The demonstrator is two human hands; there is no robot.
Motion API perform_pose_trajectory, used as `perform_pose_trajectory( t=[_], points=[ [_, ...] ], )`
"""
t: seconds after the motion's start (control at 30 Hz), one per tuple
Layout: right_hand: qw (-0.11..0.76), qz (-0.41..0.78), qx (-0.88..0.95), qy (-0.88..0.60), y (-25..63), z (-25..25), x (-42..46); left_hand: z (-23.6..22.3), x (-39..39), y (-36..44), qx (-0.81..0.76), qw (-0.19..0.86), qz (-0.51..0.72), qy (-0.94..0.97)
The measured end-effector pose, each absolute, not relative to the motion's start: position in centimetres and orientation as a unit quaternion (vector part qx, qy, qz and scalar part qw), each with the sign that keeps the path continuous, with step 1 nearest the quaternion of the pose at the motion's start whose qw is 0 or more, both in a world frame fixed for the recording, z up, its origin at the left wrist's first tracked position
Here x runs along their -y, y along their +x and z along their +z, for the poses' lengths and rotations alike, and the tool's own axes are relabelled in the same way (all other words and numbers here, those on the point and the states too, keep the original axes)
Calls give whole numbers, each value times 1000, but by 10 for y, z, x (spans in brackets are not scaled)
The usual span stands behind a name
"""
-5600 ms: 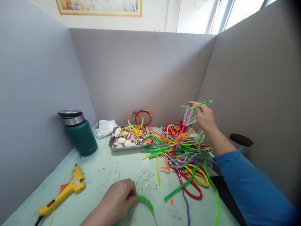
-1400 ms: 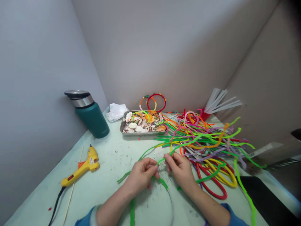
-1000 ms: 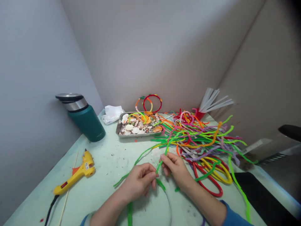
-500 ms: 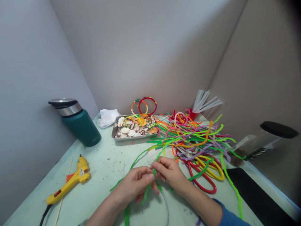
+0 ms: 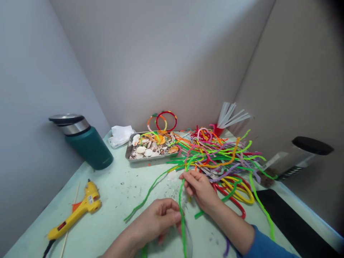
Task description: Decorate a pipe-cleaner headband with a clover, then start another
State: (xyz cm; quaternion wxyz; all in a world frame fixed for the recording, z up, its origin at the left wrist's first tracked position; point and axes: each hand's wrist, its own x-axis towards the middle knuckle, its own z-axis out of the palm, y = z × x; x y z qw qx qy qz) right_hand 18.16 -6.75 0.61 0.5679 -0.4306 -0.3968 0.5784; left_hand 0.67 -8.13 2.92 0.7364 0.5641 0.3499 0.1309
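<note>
My right hand (image 5: 200, 190) pinches a bright green pipe cleaner (image 5: 182, 222) near its upper part, and the strand hangs down past my left fingertips. My left hand (image 5: 158, 220), lower and to the left, is closed with thumb and fingers together on a thin grey hoop (image 5: 191, 238). The hoop's right side curves down out of the picture; a green-covered part (image 5: 144, 251) shows below my left hand. My left fingers hide where the pipe cleaner meets the hoop. Another green pipe cleaner (image 5: 146, 197) lies on the table beyond my left hand.
A pile of coloured pipe cleaners (image 5: 215, 154) covers scissors (image 5: 206, 172) at right. Behind stand a shell tray (image 5: 150, 157), two wrapped hoops (image 5: 166, 112) and a red cup (image 5: 218, 131) of glue sticks. A yellow glue gun (image 5: 77, 213) and teal bottle (image 5: 91, 148) are at left.
My right hand has moved up and away from my left, drawing the green pipe cleaner out straight. My left hand has dropped slightly. The view has shifted a little.
</note>
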Motion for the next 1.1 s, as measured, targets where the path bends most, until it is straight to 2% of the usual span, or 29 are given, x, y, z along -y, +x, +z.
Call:
perform_pose_trajectory(
  t=[0.3, 0.7, 0.97, 1.1],
  points=[
    [495, 594, 453, -443, 157, 8, 81, 28, 78, 8, -353, 765, 242, 481],
    [507, 545, 465, -479, 157, 1, 80, 32, 79, 11, -397, 709, 244, 529],
    [507, 522, 470, -499, 153, 0, 82, 25, 76, 10, -449, 618, 249, 595],
    [508, 516, 460, -514, 150, -1, 82, 25, 81, 12, -488, 481, 263, 679]
  ],
)
